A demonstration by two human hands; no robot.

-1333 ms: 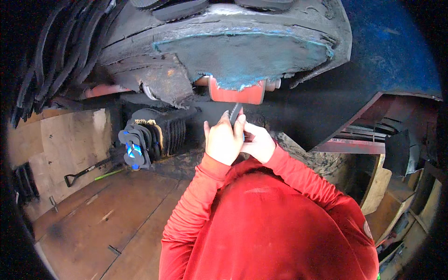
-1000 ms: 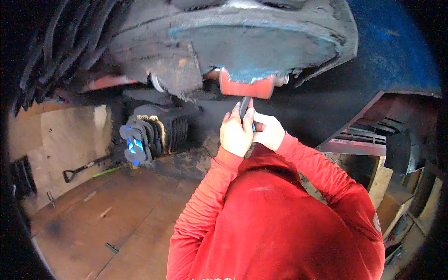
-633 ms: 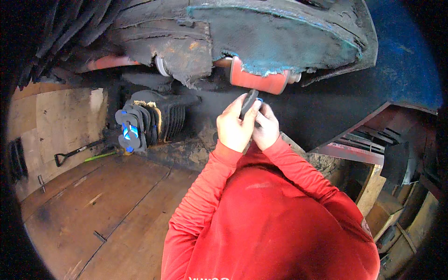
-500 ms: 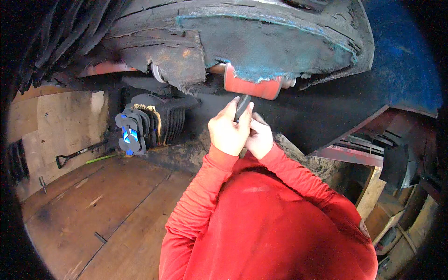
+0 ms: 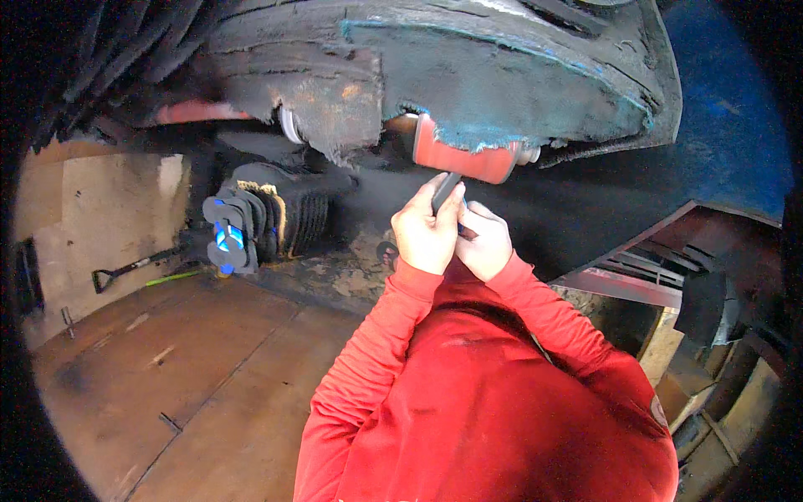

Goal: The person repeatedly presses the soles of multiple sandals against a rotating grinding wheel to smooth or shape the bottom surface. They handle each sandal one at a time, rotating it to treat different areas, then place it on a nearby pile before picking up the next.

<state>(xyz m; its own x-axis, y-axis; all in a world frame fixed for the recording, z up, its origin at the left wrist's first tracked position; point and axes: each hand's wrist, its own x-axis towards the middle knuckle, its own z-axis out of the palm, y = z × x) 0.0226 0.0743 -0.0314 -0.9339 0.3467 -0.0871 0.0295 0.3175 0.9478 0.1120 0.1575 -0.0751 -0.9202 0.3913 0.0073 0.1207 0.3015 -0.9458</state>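
Note:
My left hand and my right hand are close together under a red-orange sanding belt. Between the thumb and fingers of my left hand is a dark grey flat piece, its upper end touching the belt or very near it. Most of the piece is hidden by my fingers, so its kind cannot be made out. My right hand is closed at the lower part of the same piece. The belt looks smeared, as if running.
A dust-coated hood with ragged cloth flaps hangs over the belt. To the left stands a stack of dark flip-flops with blue parts. A black-handled tool leans by the plywood wall. Wooden framing stands at right.
Both hands and the dark piece have shifted slightly right in the picture, and the piece's tip is now closer to the belt. The whole view has moved a little too.

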